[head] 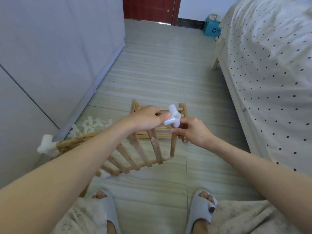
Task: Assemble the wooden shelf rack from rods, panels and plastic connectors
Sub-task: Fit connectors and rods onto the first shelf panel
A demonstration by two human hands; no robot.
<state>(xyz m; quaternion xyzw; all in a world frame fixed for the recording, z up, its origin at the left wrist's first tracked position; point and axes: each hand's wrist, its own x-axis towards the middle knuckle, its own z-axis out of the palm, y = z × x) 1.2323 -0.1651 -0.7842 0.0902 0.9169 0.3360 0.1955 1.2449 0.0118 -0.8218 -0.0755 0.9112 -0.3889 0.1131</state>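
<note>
Head view shows me both hands raised over the floor. My left hand [148, 119] pinches a white plastic connector [174, 116] by one arm; my right hand [192, 130] curls its fingers round the top of an upright rod [173, 142], I think to steady it so the socket can slide on. A slatted panel [135, 156] tilts below, another panel [160, 119] lies beyond, and spare connectors [91, 125] sit by the wardrobe [50, 56] at the floor's left edge.
</note>
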